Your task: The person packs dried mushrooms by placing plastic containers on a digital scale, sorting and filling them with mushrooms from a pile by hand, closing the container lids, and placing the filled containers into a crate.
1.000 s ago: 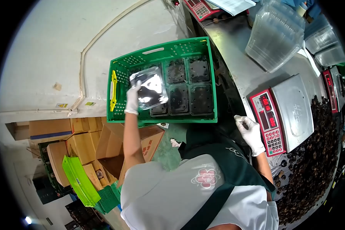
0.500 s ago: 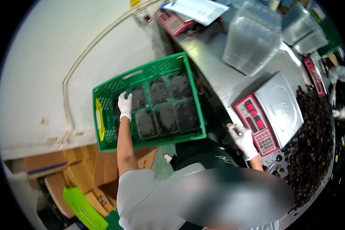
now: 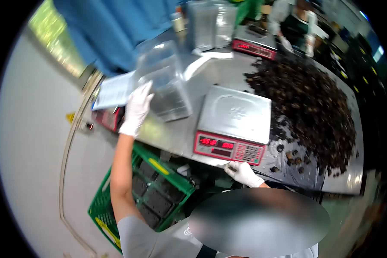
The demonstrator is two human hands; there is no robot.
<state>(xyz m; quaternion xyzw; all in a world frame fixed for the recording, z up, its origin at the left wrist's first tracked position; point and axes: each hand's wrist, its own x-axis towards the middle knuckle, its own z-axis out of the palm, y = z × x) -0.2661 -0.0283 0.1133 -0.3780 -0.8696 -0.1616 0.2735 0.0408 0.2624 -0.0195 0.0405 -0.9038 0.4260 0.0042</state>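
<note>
My left hand (image 3: 136,107), in a white glove, reaches to the stack of clear plastic containers (image 3: 167,86). Its fingers are stretched out at the stack's near left side; whether they touch it I cannot tell. By the front edge of the metal table, my right hand (image 3: 245,173), gloved too, is closed with the fingers curled; a small dark bit shows at the fingertips, too small to name. Just beyond it stands a red digital scale (image 3: 234,116) with a bare steel pan. Below my left arm, a green crate (image 3: 99,202) holds several clear containers of dark contents.
A large heap of dark, mushroom-like pieces (image 3: 309,112) covers the table's right side. At the back are a second scale (image 3: 254,47), more clear containers (image 3: 210,26) and a person (image 3: 294,26) in gloves. Papers (image 3: 114,91) lie over another red scale (image 3: 108,118) at left.
My view has swung right toward the table. My left hand has left the green crate and moved over to the clear container stack. The right hand stays closed beside the scale.
</note>
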